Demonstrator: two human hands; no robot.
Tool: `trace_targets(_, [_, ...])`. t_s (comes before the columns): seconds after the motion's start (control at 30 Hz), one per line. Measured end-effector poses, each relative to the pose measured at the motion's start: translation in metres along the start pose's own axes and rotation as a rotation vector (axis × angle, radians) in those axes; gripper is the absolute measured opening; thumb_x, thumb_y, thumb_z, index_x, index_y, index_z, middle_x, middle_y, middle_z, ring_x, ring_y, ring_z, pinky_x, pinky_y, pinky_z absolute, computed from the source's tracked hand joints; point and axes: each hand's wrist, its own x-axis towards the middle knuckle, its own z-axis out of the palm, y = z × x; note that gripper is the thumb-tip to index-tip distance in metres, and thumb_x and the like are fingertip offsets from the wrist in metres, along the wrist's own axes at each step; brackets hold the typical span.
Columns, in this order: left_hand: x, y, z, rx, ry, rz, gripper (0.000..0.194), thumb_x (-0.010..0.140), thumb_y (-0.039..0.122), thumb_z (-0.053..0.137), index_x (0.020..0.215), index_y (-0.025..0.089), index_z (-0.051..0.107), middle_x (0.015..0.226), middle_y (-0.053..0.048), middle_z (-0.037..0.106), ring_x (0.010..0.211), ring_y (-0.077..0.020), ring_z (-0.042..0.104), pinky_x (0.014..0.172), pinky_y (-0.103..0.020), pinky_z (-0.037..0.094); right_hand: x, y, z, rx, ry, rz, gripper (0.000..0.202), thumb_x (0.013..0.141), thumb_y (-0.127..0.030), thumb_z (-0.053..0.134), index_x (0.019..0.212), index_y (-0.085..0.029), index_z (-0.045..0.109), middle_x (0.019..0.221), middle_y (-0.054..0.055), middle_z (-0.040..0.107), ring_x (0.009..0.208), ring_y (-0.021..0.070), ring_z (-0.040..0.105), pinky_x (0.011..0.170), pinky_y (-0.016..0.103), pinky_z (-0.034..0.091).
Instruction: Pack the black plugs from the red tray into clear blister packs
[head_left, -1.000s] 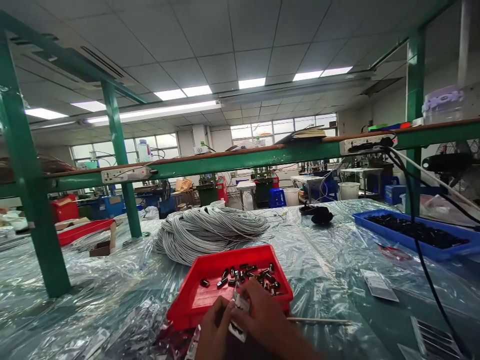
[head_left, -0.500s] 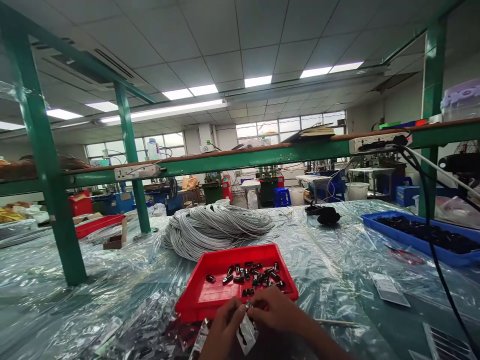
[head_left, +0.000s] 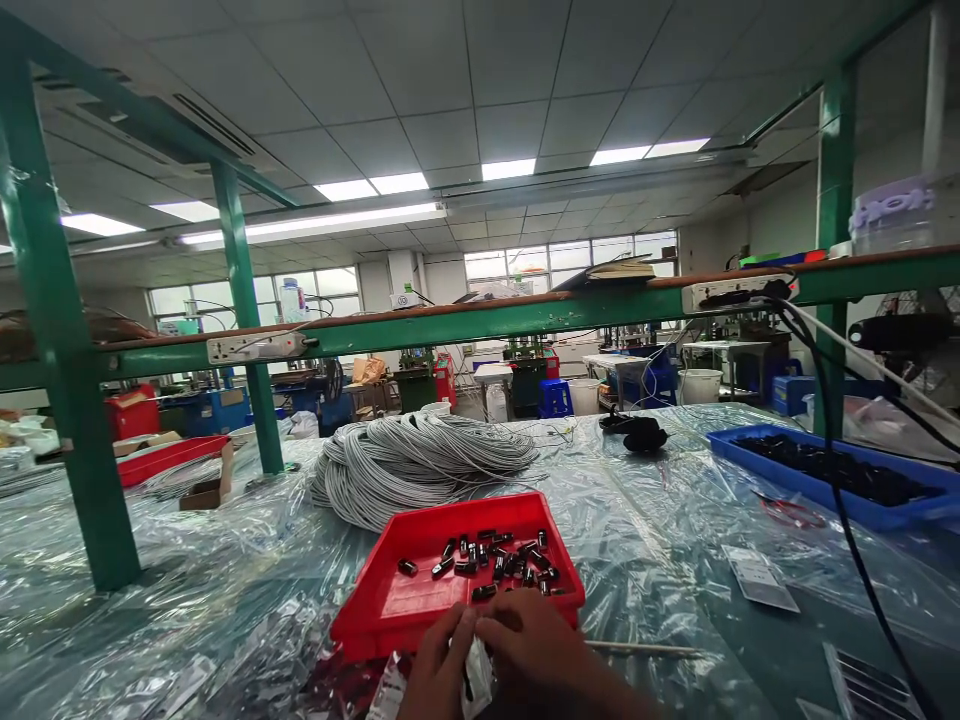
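Plastic pouch, at six o'clock, pinched in the fingers of my left hand and right hand, seemingly unfinished; glossy black pieces, loose, in red tray at twelve o'clock.

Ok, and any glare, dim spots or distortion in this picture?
Head view, top: ceiling lights and windows glare almost white; head view, lower half: the plastic sheeting is streaked with reflections; head view, bottom: the hands look dim, the packet between them unclear; head view, left: the green post leans, possibly lens distortion.
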Motion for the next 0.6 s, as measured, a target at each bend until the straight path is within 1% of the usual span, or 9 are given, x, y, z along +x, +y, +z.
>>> trace_targets(0.07, [-0.002,0.006,0.004,-0.016,-0.011,0.005,0.052,0.057,0.065,0.071,0.088,0.023,0.071,0.096,-0.009,0.072,0.106,-0.0321,0.061,0.09,-0.034,0.051,0.0,0.002,-0.001,-0.009,0.001,0.002,0.027,0.091,-0.037,0.055,0.087,-0.017,0.073,0.081,0.001,0.069,0.074,0.0146,0.057,0.065,0.021,0.038])
trace_targets(0.13, [-0.003,0.011,0.011,-0.032,-0.027,0.007,0.052,0.066,0.072,0.062,0.08,0.022,0.068,0.082,-0.007,0.07,0.091,-0.0276,0.065,0.079,-0.03,0.053,-0.001,0.001,-0.002,-0.074,0.036,0.02,0.025,0.089,-0.034,0.056,0.089,-0.016,0.073,0.084,0.003,0.07,0.076,0.0156,0.058,0.067,0.021,0.038])
trace_targets(0.2, [-0.003,0.013,0.018,-0.051,-0.044,0.006,0.056,0.073,0.076,0.052,0.072,0.021,0.062,0.068,-0.003,0.065,0.074,-0.0223,0.063,0.069,-0.027,0.051,0.0,-0.002,-0.002,-0.167,0.06,0.04,0.02,0.085,-0.029,0.058,0.086,-0.015,0.072,0.082,0.004,0.07,0.076,0.0161,0.058,0.067,0.022,0.038])
trace_targets(0.27, [-0.003,0.014,0.024,-0.061,-0.036,0.017,0.058,0.073,0.078,0.051,0.067,0.02,0.057,0.063,-0.001,0.061,0.066,-0.0192,0.06,0.063,-0.025,0.048,0.001,-0.008,-0.001,-0.244,0.055,0.06,0.016,0.082,-0.024,0.059,0.08,-0.014,0.071,0.078,0.004,0.069,0.074,0.0164,0.058,0.064,0.022,0.037])
trace_targets(0.37, [-0.004,0.011,0.03,-0.016,0.067,0.074,0.055,0.073,0.076,0.053,0.065,0.022,0.053,0.06,0.0,0.059,0.061,-0.0183,0.056,0.06,-0.026,0.043,0.001,-0.019,0.003,-0.305,0.069,0.096,0.016,0.083,-0.02,0.056,0.078,-0.015,0.069,0.077,0.005,0.069,0.074,0.0176,0.06,0.063,0.023,0.038])
trace_targets(0.43, [-0.005,0.009,0.031,0.041,0.157,0.115,0.049,0.078,0.071,0.051,0.065,0.024,0.051,0.059,-0.001,0.06,0.058,-0.0191,0.055,0.059,-0.027,0.04,0.001,-0.026,0.007,-0.335,0.091,0.113,0.017,0.086,-0.017,0.054,0.084,-0.014,0.07,0.086,0.008,0.07,0.083,0.0194,0.063,0.07,0.024,0.041])
trace_targets(0.5, [-0.006,0.009,0.032,0.083,0.208,0.128,0.042,0.082,0.064,0.05,0.064,0.025,0.049,0.058,-0.001,0.06,0.057,-0.0202,0.054,0.06,-0.029,0.039,0.001,-0.034,0.011,-0.377,0.094,0.122,0.019,0.088,-0.012,0.051,0.094,-0.012,0.069,0.098,0.012,0.069,0.091,0.0216,0.063,0.077,0.026,0.044])
trace_targets(0.53, [-0.007,0.01,0.033,0.1,0.226,0.126,0.04,0.083,0.061,0.05,0.064,0.026,0.048,0.058,-0.001,0.059,0.057,-0.0207,0.054,0.061,-0.03,0.038,0.001,-0.037,0.013,-0.412,0.089,0.134,0.021,0.088,-0.01,0.05,0.099,-0.011,0.068,0.103,0.014,0.067,0.092,0.0228,0.064,0.078,0.028,0.045])
trace_targets(0.6, [-0.009,0.011,0.034,0.13,0.246,0.111,0.036,0.084,0.056,0.05,0.064,0.026,0.045,0.057,-0.001,0.058,0.057,-0.0211,0.053,0.061,-0.03,0.037,0.002,-0.043,0.016,-0.519,0.056,0.176,0.027,0.087,-0.005,0.047,0.107,-0.009,0.065,0.108,0.017,0.065,0.089,0.0253,0.065,0.073,0.03,0.047])
